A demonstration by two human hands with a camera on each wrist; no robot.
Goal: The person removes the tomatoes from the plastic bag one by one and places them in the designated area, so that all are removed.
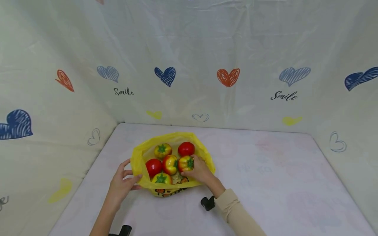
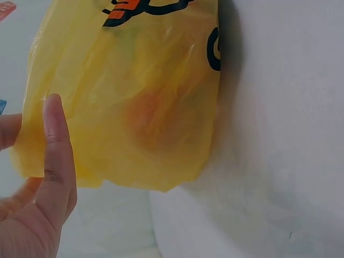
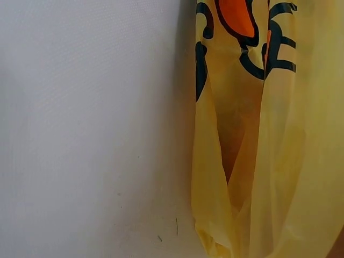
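Observation:
A yellow plastic bag [image 1: 141, 147] with printed patterns sits wide-mouthed on the table. Inside lie several red-and-yellow bell peppers with green tops, one being a bell pepper [image 1: 186, 163] at the right that my right hand [image 1: 202, 170] grips between thumb and fingers. Two smooth red round pieces, like tomatoes [image 1: 186, 149], lie among them. At the bag's left rim, my left hand [image 1: 121, 183] holds the plastic. The left wrist view shows that hand's fingers [image 2: 56, 140] against the bag's side, with a reddish shape showing through. In the right wrist view the bag hides the right hand's grip.
The white table [image 1: 265, 170] stretches to both sides, its back edge meeting a pale curtain [image 1: 195, 49] with printed hearts. A black wrist device [image 1: 208, 203] is at the right forearm, another [image 1: 125, 230] near the left forearm.

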